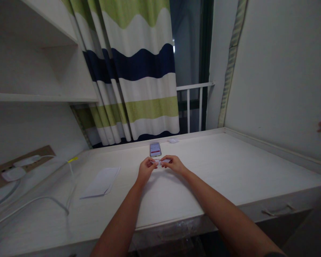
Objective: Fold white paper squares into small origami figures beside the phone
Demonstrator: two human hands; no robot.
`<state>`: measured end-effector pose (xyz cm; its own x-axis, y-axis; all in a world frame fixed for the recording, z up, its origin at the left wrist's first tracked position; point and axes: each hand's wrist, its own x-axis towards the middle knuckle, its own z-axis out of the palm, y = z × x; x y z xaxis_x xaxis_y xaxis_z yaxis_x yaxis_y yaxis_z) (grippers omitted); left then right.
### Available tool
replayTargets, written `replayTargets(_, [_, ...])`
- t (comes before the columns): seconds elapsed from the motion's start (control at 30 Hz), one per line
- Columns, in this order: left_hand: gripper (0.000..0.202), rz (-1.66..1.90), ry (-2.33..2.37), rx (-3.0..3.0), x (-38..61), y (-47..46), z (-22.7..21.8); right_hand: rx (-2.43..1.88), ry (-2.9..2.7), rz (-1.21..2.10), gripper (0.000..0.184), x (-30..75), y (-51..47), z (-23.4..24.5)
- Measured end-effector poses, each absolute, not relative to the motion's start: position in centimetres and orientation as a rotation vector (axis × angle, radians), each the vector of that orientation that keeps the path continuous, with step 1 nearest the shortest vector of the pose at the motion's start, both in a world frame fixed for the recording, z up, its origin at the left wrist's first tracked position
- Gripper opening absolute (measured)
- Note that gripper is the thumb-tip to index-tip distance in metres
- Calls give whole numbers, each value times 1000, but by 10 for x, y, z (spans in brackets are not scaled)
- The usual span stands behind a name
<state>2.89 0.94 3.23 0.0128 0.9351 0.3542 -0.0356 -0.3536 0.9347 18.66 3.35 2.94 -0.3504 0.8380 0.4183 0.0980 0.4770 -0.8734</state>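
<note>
Where left hand (146, 170) meets right (176, 165), something white (160, 162) blurs.

A smartphone (155, 149) sits just ahead of the hands (147, 170), with a paper sheet (101, 182) leftward and a cable (29, 204) beyond it.

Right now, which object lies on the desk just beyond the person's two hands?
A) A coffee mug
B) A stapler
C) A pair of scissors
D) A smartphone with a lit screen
D. A smartphone with a lit screen lies on the white desk, just beyond the left hand and the right hand, which hold a small white piece between them.
</note>
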Motion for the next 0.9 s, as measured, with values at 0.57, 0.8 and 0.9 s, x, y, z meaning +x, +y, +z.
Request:
replayTargets(0.57, [28, 1452, 959, 1484, 29, 10, 31, -801, -1832, 919, 25, 186, 36, 23])
replayTargets(0.8, [25, 1428, 968, 1517, 28, 12, 28, -830, -1894, 799, 17, 188, 38, 22])
replayTargets(0.9, [25, 1416, 971, 1525, 28, 12, 27, -830, -1909, 765, 16, 189, 38, 22])
